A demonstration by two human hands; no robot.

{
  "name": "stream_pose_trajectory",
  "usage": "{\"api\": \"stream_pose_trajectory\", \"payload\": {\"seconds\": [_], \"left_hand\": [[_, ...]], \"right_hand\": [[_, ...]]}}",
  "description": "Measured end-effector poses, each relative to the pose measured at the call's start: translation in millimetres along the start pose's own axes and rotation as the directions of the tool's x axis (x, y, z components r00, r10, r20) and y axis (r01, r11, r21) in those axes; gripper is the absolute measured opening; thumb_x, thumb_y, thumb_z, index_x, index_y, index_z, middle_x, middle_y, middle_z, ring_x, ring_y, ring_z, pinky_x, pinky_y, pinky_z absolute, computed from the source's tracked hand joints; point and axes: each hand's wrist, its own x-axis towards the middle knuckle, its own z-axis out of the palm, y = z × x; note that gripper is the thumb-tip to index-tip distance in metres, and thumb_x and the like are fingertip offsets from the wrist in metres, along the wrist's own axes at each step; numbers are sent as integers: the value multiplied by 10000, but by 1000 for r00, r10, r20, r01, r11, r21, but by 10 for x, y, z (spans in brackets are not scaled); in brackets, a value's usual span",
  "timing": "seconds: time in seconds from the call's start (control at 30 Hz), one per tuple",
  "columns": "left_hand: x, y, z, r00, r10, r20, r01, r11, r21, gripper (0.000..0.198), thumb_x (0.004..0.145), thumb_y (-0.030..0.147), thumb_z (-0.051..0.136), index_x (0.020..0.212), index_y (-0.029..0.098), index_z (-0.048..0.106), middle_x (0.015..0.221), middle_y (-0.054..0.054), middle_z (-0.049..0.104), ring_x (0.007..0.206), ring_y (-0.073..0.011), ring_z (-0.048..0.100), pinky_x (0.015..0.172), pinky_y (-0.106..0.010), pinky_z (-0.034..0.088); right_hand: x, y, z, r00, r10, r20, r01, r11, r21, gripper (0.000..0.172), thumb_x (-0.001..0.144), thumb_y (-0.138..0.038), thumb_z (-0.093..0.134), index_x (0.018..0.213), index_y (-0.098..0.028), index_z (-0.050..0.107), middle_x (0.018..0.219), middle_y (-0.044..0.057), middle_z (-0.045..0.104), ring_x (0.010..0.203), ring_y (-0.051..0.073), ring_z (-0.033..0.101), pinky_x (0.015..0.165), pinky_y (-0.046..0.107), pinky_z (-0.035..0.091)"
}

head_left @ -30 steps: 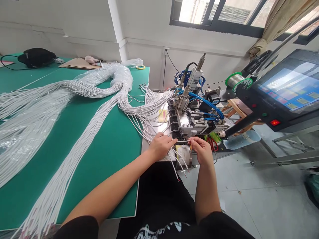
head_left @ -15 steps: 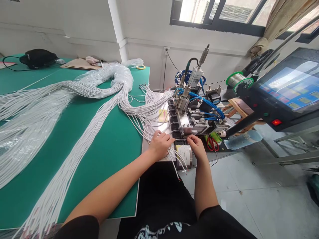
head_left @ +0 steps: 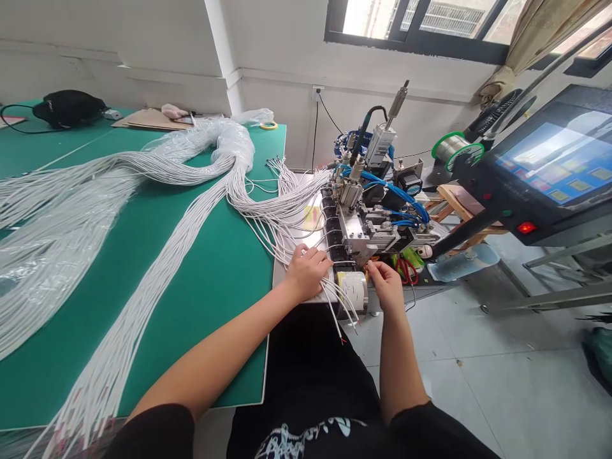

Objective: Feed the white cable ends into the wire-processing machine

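Observation:
My left hand (head_left: pixel 306 274) is closed over several white cables (head_left: pixel 340 294), whose free ends with stripped red tips hang past it toward my lap. Its fingertips reach the black slotted holder strip (head_left: pixel 333 223) along the machine's near side, where other white cables lie across in separate slots. My right hand (head_left: pixel 386 287) is at the machine's lower end, thumb and forefinger pinched together; what they hold is too small to make out. Just above sits the metal head of the machine (head_left: pixel 354 233), with blue air hoses (head_left: pixel 406 203). A silvery cylinder with a white label (head_left: pixel 351 293) is between my hands.
Long bundles of white cable (head_left: pixel 176 255), partly in clear plastic, cover much of the green table (head_left: pixel 215 331). At right stand a touchscreen (head_left: pixel 564 153), a solder wire spool (head_left: pixel 458 152), red-handled scissors (head_left: pixel 408 271) and a clear blue bottle (head_left: pixel 471 262).
My right hand has moved slightly right and down, away from the holder strip's end. My left hand stays nearly in place on the cables. The view has shifted a little.

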Motion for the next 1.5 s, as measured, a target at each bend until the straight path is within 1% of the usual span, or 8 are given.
{"api": "stream_pose_trajectory", "payload": {"seconds": [0.17,0.33,0.47,0.7,0.87,1.07,1.2,1.5], "left_hand": [[-1,5,5,1000,-16,1,16,1000,-9,217,820,157,527,994,189,652,1003,-65,674,926,-226,567,894,-437,315],[11,25,3,995,-69,-68,67,997,-22,296,856,194,511,1133,167,612,1232,-93,621,1091,-249,542,969,-455,298],[16,23,-7,992,-64,-106,60,997,-37,286,886,195,493,1148,184,607,1231,-89,624,1107,-236,550,977,-443,306],[-33,-28,34,989,108,-100,-117,989,-87,331,897,107,450,1166,223,603,1034,-28,688,908,-144,629,1003,-406,294],[-22,-36,39,961,226,-162,-244,965,-99,255,985,257,429,1192,214,570,826,22,691,733,-91,612,890,-328,364],[2,-29,-1,944,274,-182,-287,956,-54,248,999,267,390,1135,201,586,636,53,631,576,-82,543,765,-297,395],[-3,-24,9,950,260,-174,-275,959,-65,250,995,239,358,1077,203,592,607,55,633,542,-78,531,739,-292,393],[-19,-24,58,962,260,-80,-265,963,-57,303,935,111,329,1107,165,573,661,22,642,582,-107,561,757,-312,389]], "right_hand": [[-290,-401,-193,968,-18,249,74,974,-215,324,833,-490,596,771,-180,665,627,-5,566,573,126,469,538,243,348],[-461,-614,-230,788,71,612,215,899,-382,270,849,-441,596,871,-194,702,603,-14,577,536,114,456,501,233,331],[-502,-627,-197,706,42,707,337,858,-388,199,868,-349,575,829,-188,685,638,-6,601,570,111,485,525,222,351],[-465,-635,-307,840,-126,528,358,860,-364,196,875,-359,553,807,-193,631,690,13,596,567,123,470,521,244,377],[-362,-487,-263,978,-144,148,170,967,-188,250,806,-447,648,799,-197,636,692,26,620,584,145,528,516,258,417],[-237,-286,30,972,-129,-195,149,985,90,296,747,-437,719,897,-183,698,822,61,692,696,181,616,569,276,464],[-203,-259,123,966,-125,-225,166,971,173,301,773,-435,692,930,-180,718,732,47,685,529,122,520,460,256,375],[-144,-250,42,993,-112,-37,117,957,264,296,815,-462,625,918,-196,702,717,40,656,420,76,355,407,257,270]]}}
